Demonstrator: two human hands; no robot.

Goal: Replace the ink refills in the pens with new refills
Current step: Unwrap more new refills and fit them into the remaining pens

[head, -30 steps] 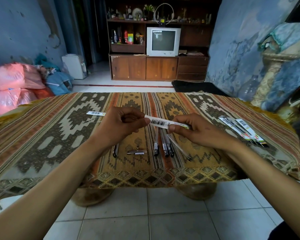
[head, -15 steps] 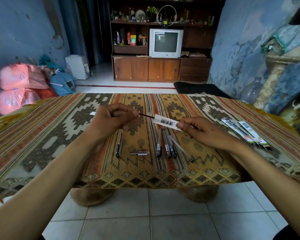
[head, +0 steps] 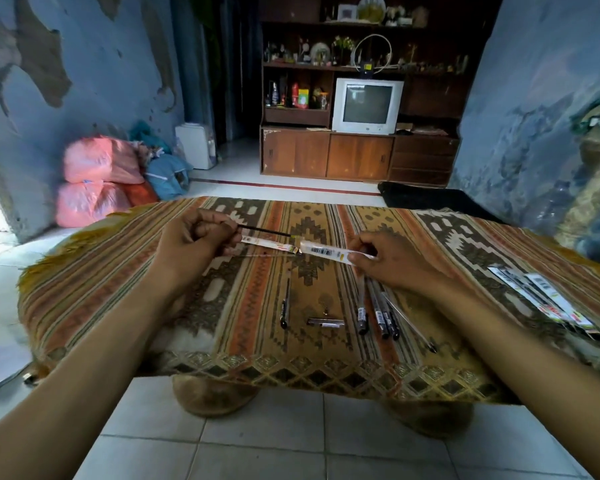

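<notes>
My left hand (head: 194, 240) pinches a thin dark ink refill (head: 267, 231) by one end, above the patterned table. Its other end points right, toward a white barcoded wrapper (head: 326, 251) that my right hand (head: 392, 258) holds at the wrapper's right end. The refill is out of the wrapper. Another white wrapper (head: 267, 242) shows just below the refill, near my left fingers. On the cloth in front lie several pens (head: 378, 313), a single pen (head: 284, 306) and a short pen part (head: 325, 322).
Several packaged refills (head: 548, 299) lie at the table's right side. The table (head: 118, 271) wears a woven patterned cloth with a front edge above the tiled floor. Pink bags (head: 94, 181) and a TV cabinet (head: 357, 154) stand far behind.
My hands have pulled apart: the dark refill has slid leftward out of the wrapper with my left hand, while my right hand keeps the wrapper.
</notes>
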